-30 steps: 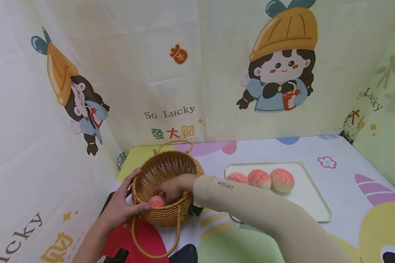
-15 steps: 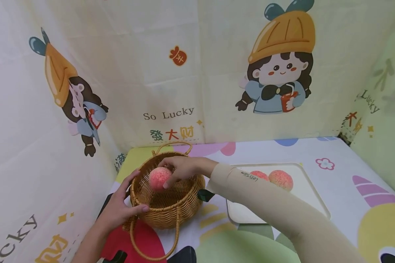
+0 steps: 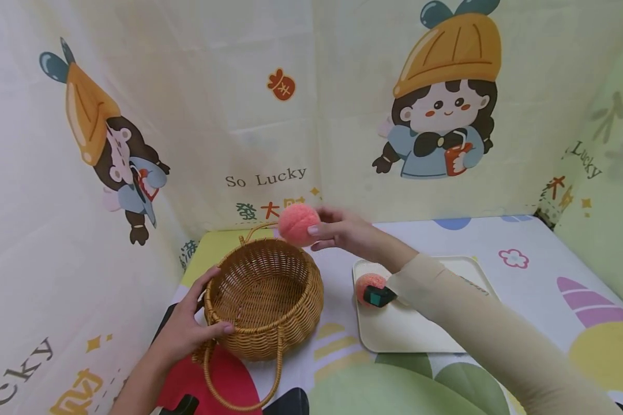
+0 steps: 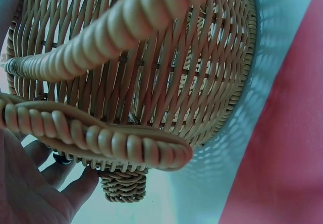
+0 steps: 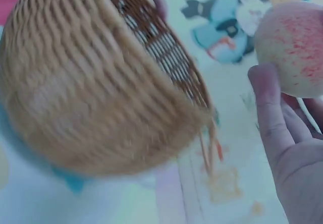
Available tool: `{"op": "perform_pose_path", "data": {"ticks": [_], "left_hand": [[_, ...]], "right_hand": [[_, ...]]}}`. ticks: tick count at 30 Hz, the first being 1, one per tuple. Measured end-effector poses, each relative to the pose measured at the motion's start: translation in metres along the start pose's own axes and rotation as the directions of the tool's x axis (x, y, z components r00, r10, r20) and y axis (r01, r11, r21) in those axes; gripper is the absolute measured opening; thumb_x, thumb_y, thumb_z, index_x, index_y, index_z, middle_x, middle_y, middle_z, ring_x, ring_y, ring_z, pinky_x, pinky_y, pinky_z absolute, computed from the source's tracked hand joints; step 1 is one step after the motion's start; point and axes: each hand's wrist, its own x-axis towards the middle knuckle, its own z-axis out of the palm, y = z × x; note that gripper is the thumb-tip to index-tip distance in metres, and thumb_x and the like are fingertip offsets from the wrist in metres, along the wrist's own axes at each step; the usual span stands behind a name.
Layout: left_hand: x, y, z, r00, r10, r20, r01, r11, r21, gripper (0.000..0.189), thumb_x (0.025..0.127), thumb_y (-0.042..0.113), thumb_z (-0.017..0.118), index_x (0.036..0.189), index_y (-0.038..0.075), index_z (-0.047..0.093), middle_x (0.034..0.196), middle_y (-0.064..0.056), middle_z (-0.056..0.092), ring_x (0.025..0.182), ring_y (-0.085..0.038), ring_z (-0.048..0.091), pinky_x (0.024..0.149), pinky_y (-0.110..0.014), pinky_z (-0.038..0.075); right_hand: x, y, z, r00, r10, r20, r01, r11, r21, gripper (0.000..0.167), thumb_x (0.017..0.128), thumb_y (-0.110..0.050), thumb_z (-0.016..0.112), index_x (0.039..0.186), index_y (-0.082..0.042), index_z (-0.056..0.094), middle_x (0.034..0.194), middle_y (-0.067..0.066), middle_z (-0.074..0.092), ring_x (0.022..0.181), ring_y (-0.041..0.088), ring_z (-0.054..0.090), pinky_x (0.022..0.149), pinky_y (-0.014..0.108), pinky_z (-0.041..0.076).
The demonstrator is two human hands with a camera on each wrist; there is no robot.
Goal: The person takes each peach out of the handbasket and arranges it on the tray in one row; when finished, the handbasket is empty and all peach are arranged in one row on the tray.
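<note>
In the head view my left hand (image 3: 187, 328) holds the left rim of a round wicker basket (image 3: 298, 323), thumb over the near edge. The bare weave of its inside shows. My right hand (image 3: 348, 233) pinches a fuzzy pink peach (image 3: 296, 223) in the air above the basket's far right rim. The right wrist view shows that peach (image 5: 298, 47) as pale with red speckles, held by thumb and fingers beside the basket (image 5: 91, 93). In the left wrist view, fingers (image 4: 81, 186) touch the basket wall, behind a twisted handle (image 4: 116, 141).
Right of the basket, a white tray (image 3: 394, 340) bears a peach (image 3: 364, 282), partly hidden by a wrist camera (image 3: 379, 296); my sleeve (image 3: 462, 317) covers much of the tray. One handle (image 3: 279, 374) hangs towards me. A printed cloth wall (image 3: 342, 144) stands behind the table.
My right hand has lifted the peach out of the basket, up and to the right past its far rim. The left hand has stayed on the basket's rim.
</note>
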Motion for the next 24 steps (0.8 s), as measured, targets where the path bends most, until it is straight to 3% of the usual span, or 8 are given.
{"op": "perform_pose_path", "data": {"ticks": [7, 10, 13, 15, 19, 21, 24], "left_hand": [[0.001, -0.001, -0.001, 1.0, 0.014, 0.0, -0.014, 1.0, 0.005, 0.106, 0.077, 0.015, 0.087, 0.161, 0.027, 0.024, 0.164, -0.011, 0.023, 0.145, -0.045, 0.024, 0.103, -0.074, 0.034], [0.001, -0.001, -0.002, 1.0, 0.017, 0.003, -0.017, 1.0, 0.01, 0.107, 0.076, 0.015, 0.088, 0.161, 0.027, 0.024, 0.164, -0.01, 0.023, 0.145, -0.044, 0.025, 0.103, -0.074, 0.034], [0.002, 0.0, -0.001, 1.0, 0.013, 0.009, -0.013, 1.0, 0.021, 0.107, 0.077, 0.016, 0.088, 0.161, 0.028, 0.024, 0.164, -0.011, 0.023, 0.144, -0.044, 0.026, 0.101, -0.074, 0.037], [0.002, 0.001, -0.001, 1.0, 0.004, 0.01, -0.004, 1.0, 0.029, 0.107, 0.077, 0.017, 0.088, 0.161, 0.03, 0.023, 0.164, -0.01, 0.023, 0.144, -0.044, 0.026, 0.101, -0.073, 0.038], [0.002, 0.001, -0.002, 1.0, -0.013, 0.013, 0.013, 0.999, 0.05, 0.108, 0.078, 0.018, 0.088, 0.162, 0.031, 0.021, 0.164, -0.012, 0.022, 0.144, -0.044, 0.026, 0.101, -0.072, 0.038], [0.001, 0.0, -0.003, 1.0, -0.018, 0.014, 0.017, 0.998, 0.054, 0.109, 0.078, 0.017, 0.088, 0.162, 0.031, 0.02, 0.164, -0.013, 0.021, 0.143, -0.045, 0.026, 0.101, -0.072, 0.037], [0.001, 0.0, -0.001, 1.0, -0.022, 0.017, 0.021, 0.998, 0.058, 0.109, 0.079, 0.017, 0.087, 0.162, 0.031, 0.019, 0.163, -0.016, 0.021, 0.142, -0.049, 0.027, 0.099, -0.072, 0.039]], "right_hand": [[-0.064, -0.002, -0.06, 0.98, 0.005, -0.2, -0.014, 0.999, -0.044, 0.054, 0.098, -0.016, 0.058, 0.146, -0.001, 0.036, 0.129, 0.016, 0.054, 0.103, 0.025, 0.068, 0.09, 0.037, 0.058], [-0.101, 0.0, -0.086, 0.962, 0.02, -0.273, -0.04, 0.997, -0.066, 0.046, 0.102, -0.02, 0.054, 0.144, -0.011, 0.037, 0.129, 0.012, 0.055, 0.105, 0.025, 0.069, 0.092, 0.038, 0.057], [-0.143, 0.002, -0.111, 0.934, -0.002, -0.357, -0.061, 0.984, -0.165, 0.04, 0.104, -0.021, 0.052, 0.143, -0.019, 0.039, 0.127, 0.006, 0.058, 0.105, 0.022, 0.069, 0.091, 0.034, 0.056], [-0.171, 0.005, -0.13, 0.91, -0.039, -0.413, -0.087, 0.956, -0.281, 0.039, 0.105, -0.02, 0.052, 0.142, -0.022, 0.042, 0.127, 0.001, 0.058, 0.106, 0.017, 0.068, 0.09, 0.03, 0.056], [-0.218, 0.016, -0.162, 0.851, -0.076, -0.52, -0.227, 0.839, -0.494, 0.041, 0.104, -0.022, 0.056, 0.144, -0.024, 0.046, 0.125, -0.012, 0.058, 0.106, 0.006, 0.062, 0.089, 0.032, 0.053], [-0.237, 0.022, -0.174, 0.829, -0.064, -0.556, -0.299, 0.788, -0.537, 0.042, 0.103, -0.024, 0.058, 0.144, -0.023, 0.047, 0.122, -0.018, 0.059, 0.105, 0.003, 0.06, 0.089, 0.04, 0.049], [-0.258, 0.032, -0.188, 0.816, -0.045, -0.576, -0.353, 0.75, -0.559, 0.045, 0.103, -0.025, 0.06, 0.145, -0.017, 0.047, 0.117, -0.023, 0.061, 0.104, -0.001, 0.058, 0.09, 0.05, 0.046]]}}
